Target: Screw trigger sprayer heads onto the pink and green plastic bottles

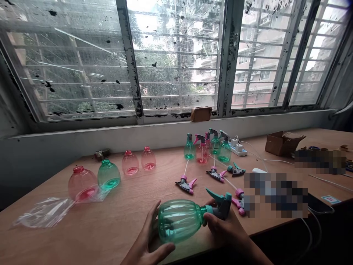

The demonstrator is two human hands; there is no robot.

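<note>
A clear green spray bottle (179,220) lies on its side in the air above the table's front edge, its base to the left. My left hand (150,235) is wrapped round the base end, thumb below and fingers behind. With thumb and fingers, my right hand (222,224) grips the collar where the teal and grey spray head (222,204) meets the bottle neck. Just beyond lie loose pink and grey spray heads (187,184) (216,173) with thin white tubes, another pink one (239,200) beside my right hand, and a teal one (235,170).
Headless bottles, pink (82,184) and green (109,175) among them, stand at the left near a clear plastic bag (45,211). Several bottles with spray heads (202,152) stand by the wall. A power strip (237,148), cables and an open cardboard box (282,143) are at the right.
</note>
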